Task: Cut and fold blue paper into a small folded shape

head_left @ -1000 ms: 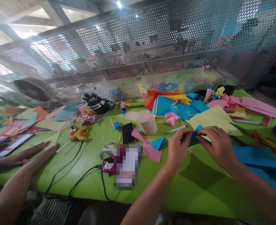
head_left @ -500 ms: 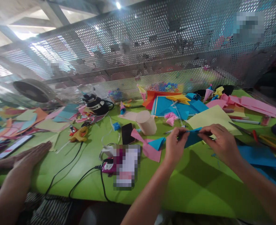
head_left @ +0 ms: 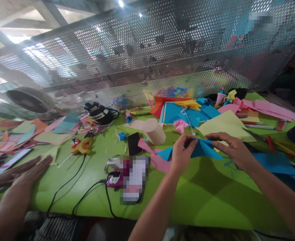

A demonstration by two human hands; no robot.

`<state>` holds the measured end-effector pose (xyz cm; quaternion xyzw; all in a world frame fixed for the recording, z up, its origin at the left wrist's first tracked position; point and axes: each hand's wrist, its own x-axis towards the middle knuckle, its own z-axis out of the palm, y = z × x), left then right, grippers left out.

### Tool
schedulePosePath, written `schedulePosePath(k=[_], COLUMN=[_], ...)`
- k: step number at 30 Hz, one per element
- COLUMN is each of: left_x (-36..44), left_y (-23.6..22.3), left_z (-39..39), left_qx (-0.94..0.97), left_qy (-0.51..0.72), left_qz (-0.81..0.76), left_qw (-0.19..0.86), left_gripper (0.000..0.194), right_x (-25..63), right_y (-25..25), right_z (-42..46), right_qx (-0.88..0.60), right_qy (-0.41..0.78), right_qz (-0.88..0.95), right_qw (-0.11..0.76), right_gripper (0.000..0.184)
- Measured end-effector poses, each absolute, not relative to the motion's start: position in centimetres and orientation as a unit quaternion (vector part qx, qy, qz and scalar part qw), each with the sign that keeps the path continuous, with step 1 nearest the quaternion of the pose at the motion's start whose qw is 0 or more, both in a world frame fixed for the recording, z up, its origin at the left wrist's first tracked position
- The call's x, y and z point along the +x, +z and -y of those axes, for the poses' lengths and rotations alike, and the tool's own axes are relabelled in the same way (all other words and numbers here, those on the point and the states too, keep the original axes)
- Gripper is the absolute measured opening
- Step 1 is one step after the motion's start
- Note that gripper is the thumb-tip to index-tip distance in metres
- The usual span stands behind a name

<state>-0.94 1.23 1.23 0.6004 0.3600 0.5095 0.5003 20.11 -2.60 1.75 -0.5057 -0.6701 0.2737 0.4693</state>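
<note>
A folded sheet of blue paper (head_left: 202,149) is held above the green table, its loose lower edge spreading to a pointed corner at the right. Pinched at the paper's upper left is my left hand (head_left: 184,151), fingers curled and closed. My right hand (head_left: 229,147) grips the upper right edge between thumb and fingertips. Just left of my left wrist lie a pink paper strip (head_left: 160,163) and a smaller blue paper piece (head_left: 165,153). A light paper cylinder (head_left: 154,131) stands tilted behind them. The fingertips partly hide the top fold.
Pale yellow paper (head_left: 226,125) and scissors (head_left: 258,134) lie beyond my right hand; blue sheets (head_left: 275,164) are right of it. Phones (head_left: 134,144), a purple power strip (head_left: 114,179) and cables occupy the middle. Another person's hands (head_left: 34,170) rest at left. A perforated metal panel (head_left: 150,60) stands behind.
The blue paper has opened out from a narrow, compact shape to a wider one with a corner stretching right. My right-hand fingers have shifted along its top edge. The view has moved slightly.
</note>
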Motion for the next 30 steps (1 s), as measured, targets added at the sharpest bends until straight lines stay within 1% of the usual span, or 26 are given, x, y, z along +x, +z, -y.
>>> schedulePosePath(k=[2, 5, 8, 12, 19, 23, 30], left_x=[-1.0, -1.1, -1.2, -1.4, -2.0, -1.9, -1.4], left_y=[1.4, 1.5, 1.3, 1.1, 1.3, 1.2, 0.6], left_z=[-1.2, -1.4, -1.6, -1.7, -1.7, -1.7, -1.8], left_qx=[0.597, 0.586, 0.564, 0.536, 0.552, 0.558, 0.538], left_qy=[0.501, 0.485, 0.470, 0.456, 0.415, 0.401, 0.417], left_qz=[-0.353, -0.349, -0.348, -0.341, -0.309, -0.311, -0.339], left_qw=[0.517, 0.547, 0.583, 0.623, 0.654, 0.656, 0.650], left_gripper=[0.021, 0.029, 0.035, 0.039, 0.040, 0.043, 0.037], right_x=[20.0, 20.1, 20.2, 20.2, 20.3, 20.2, 19.6], right_y=[1.7, 1.6, 1.6, 1.6, 1.5, 1.6, 2.1], right_z=[2.6, 2.6, 2.6, 2.6, 2.5, 2.6, 2.9], right_qx=[-0.518, -0.523, -0.521, -0.527, -0.537, -0.544, -0.557], right_qy=[0.301, 0.355, 0.388, 0.404, 0.415, 0.411, 0.400], right_qz=[0.655, 0.639, 0.631, 0.603, 0.571, 0.561, 0.554], right_qw=[0.460, 0.438, 0.424, 0.442, 0.463, 0.469, 0.471], right_gripper=[0.028, 0.036, 0.038, 0.040, 0.043, 0.047, 0.051])
